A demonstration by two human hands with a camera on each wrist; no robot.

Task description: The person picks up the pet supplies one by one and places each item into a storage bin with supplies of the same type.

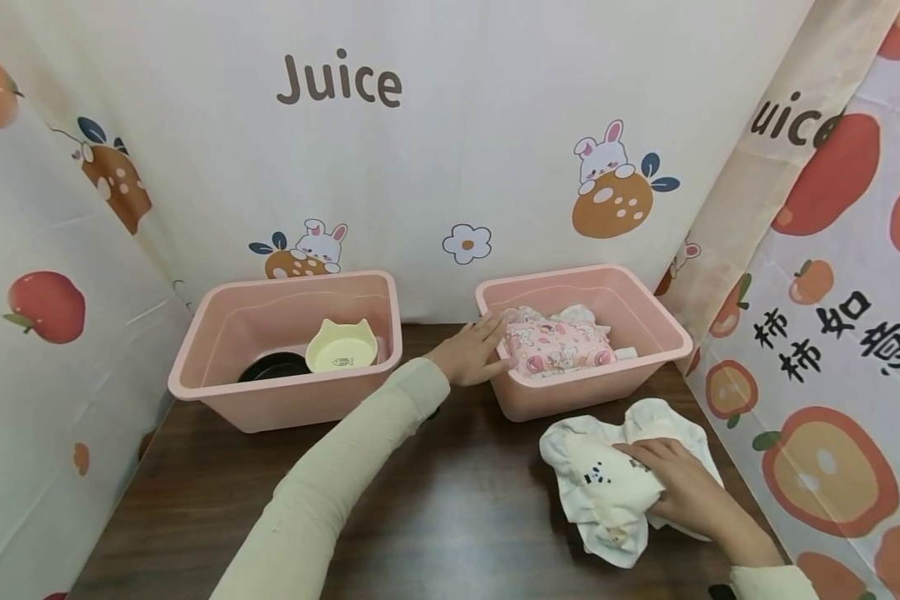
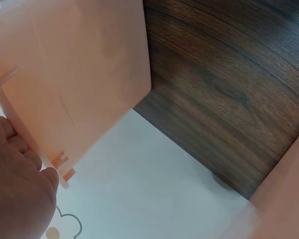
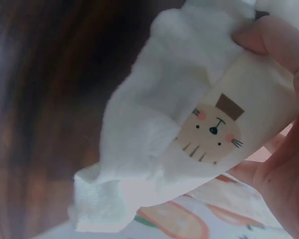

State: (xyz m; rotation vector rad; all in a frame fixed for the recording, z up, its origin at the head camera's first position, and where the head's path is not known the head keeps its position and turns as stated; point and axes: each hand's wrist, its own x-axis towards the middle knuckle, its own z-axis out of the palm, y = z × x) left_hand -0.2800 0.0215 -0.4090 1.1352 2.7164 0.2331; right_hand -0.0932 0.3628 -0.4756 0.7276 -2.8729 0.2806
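My left hand (image 1: pixel 468 350) is at the left rim of the right pink plastic bin (image 1: pixel 648 364), its fingers bent over the edge. In the left wrist view those fingers (image 2: pixel 21 144) meet the bin's rim from the side. A folded pink printed cloth (image 1: pixel 555 343) with ruffled edges lies inside that bin. My right hand (image 1: pixel 678 483) grips a white ruffled cloth bundle (image 1: pixel 607 475) with animal faces printed on it, in front of the bin. The right wrist view shows the thumb on top of the bundle (image 3: pixel 154 134) and other fingers underneath, partly hidden.
To the left stands another pink bin (image 1: pixel 217 392), holding a pale yellow cat-eared bowl (image 1: pixel 342 346) and a black round dish (image 1: pixel 273 367). Both bins stand on a dark wooden table (image 1: pixel 435 500). Printed curtains (image 1: pixel 450 150) enclose the back and sides.
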